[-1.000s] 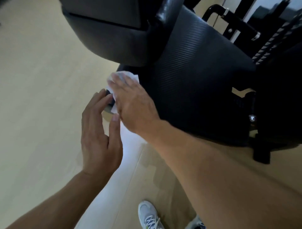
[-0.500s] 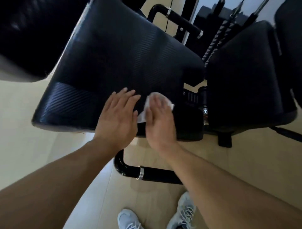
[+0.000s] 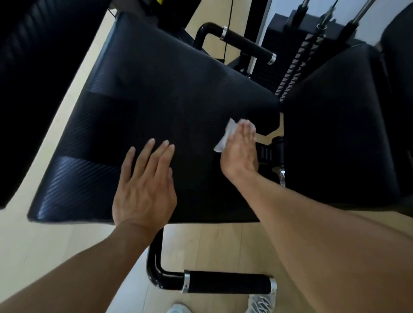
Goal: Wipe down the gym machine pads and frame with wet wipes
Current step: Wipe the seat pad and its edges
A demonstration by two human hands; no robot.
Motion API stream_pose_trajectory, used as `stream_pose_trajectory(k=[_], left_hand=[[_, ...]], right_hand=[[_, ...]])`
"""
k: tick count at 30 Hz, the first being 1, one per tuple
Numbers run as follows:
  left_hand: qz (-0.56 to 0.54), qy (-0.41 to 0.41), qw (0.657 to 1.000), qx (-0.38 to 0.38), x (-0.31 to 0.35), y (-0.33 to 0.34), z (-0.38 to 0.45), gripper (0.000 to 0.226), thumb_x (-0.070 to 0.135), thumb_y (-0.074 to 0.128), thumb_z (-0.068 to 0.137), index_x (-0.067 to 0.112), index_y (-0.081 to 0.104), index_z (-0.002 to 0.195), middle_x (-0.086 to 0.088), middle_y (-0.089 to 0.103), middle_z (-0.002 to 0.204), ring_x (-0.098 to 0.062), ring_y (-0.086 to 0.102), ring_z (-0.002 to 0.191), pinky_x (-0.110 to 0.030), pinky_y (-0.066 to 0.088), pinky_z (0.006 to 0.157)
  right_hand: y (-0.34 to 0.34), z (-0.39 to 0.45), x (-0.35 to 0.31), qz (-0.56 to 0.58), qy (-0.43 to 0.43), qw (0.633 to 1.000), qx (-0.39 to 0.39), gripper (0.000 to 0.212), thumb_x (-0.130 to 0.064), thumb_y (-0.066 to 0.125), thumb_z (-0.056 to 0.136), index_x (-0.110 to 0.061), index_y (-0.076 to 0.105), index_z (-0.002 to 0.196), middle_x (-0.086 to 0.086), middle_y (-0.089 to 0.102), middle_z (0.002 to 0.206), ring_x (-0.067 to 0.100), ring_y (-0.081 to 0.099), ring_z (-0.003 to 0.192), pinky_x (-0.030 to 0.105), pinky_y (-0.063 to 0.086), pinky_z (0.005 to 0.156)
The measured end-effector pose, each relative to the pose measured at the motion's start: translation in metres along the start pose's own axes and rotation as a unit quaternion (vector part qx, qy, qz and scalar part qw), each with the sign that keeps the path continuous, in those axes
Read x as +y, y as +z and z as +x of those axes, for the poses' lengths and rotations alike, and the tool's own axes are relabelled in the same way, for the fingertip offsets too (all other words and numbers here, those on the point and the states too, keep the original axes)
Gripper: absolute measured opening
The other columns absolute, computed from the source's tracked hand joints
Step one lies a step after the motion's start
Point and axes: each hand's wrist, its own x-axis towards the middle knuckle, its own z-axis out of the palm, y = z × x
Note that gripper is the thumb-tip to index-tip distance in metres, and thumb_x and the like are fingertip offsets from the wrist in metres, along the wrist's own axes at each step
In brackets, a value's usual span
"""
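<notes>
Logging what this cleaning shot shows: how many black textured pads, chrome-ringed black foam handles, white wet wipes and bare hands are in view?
Black textured vinyl pads: 2, the large seat pad and the one to the right
Chrome-ringed black foam handles: 2
Crumpled white wet wipe: 1
Bare hands: 2, left hand, right hand
Total: 7

No lettering, brand, number or sign can be read anywhere in this view. A scrap of yellow at the top edge of the frame, above the seat pad point(image 3: 161, 116), might be part of a sticker point(image 3: 160, 1), but it is cut off and shows no legible mark. A small pale tag point(image 3: 282, 176) sits on the dark frame right of centre, too small and blurred to make out.
</notes>
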Motion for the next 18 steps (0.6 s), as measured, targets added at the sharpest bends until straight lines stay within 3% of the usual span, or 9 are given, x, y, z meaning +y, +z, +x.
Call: stream_pose_trajectory(k=[2,4,7,9,13,18], left_hand=[[0.002,0.003,1.0,0.007,0.0,0.002,-0.001,0.052,0.022,0.034,0.101,0.011,0.034,0.152,-0.004,0.041,0.157,-0.021,0.026,0.151,-0.049,0.017,0.124],[0.007,0.005,1.0,0.014,0.0,0.003,-0.002,0.056,0.02,0.037,0.099,0.009,0.03,0.154,-0.008,0.037,0.159,-0.023,0.025,0.152,-0.05,0.018,0.123],[0.012,0.005,1.0,0.021,0.0,0.002,-0.003,0.058,0.019,0.038,0.099,0.007,0.026,0.155,-0.011,0.034,0.16,-0.024,0.023,0.152,-0.051,0.019,0.123],[0.01,0.006,0.999,0.031,0.0,0.002,-0.003,0.058,0.019,0.04,0.1,0.007,0.026,0.155,-0.009,0.035,0.16,-0.025,0.025,0.152,-0.051,0.02,0.123],[0.02,0.01,0.999,0.033,0.0,0.004,-0.003,0.058,0.019,0.042,0.1,0.008,0.027,0.155,-0.008,0.038,0.158,-0.025,0.03,0.15,-0.051,0.022,0.122],[0.038,0.011,0.999,0.013,-0.001,0.004,-0.002,0.057,0.022,0.041,0.1,0.009,0.032,0.155,-0.007,0.039,0.158,-0.025,0.03,0.15,-0.052,0.024,0.121]], right_hand=[[0.002,-0.003,-0.029,-0.021,-0.133,0.991,-0.022,0.062,-0.018,0.029,0.11,-0.01,-0.002,0.163,0.005,-0.007,0.171,0.019,-0.009,0.158,0.037,-0.005,0.129],[0.01,-0.024,-0.046,-0.045,-0.314,0.947,-0.056,0.064,-0.026,0.029,0.11,-0.014,-0.007,0.162,-0.001,-0.017,0.169,0.013,-0.02,0.155,0.03,-0.018,0.123],[0.005,-0.02,-0.032,-0.1,-0.431,0.891,-0.099,0.058,-0.036,0.018,0.111,-0.024,-0.011,0.159,-0.006,-0.019,0.167,0.011,-0.023,0.153,0.035,-0.013,0.126],[-0.002,0.028,-0.024,-0.135,-0.397,0.903,-0.097,0.057,-0.038,0.005,0.107,-0.022,-0.008,0.16,-0.003,-0.013,0.17,0.014,-0.018,0.155,0.04,-0.007,0.128],[-0.023,0.107,-0.036,-0.022,-0.154,0.984,-0.085,0.056,-0.034,0.013,0.111,-0.023,-0.004,0.163,-0.002,-0.013,0.171,0.015,-0.017,0.156,0.04,-0.007,0.128],[-0.018,0.116,-0.009,0.033,0.059,0.998,0.011,0.055,-0.032,0.011,0.111,-0.021,0.001,0.164,-0.002,-0.005,0.172,0.016,-0.009,0.158,0.036,-0.007,0.126]])
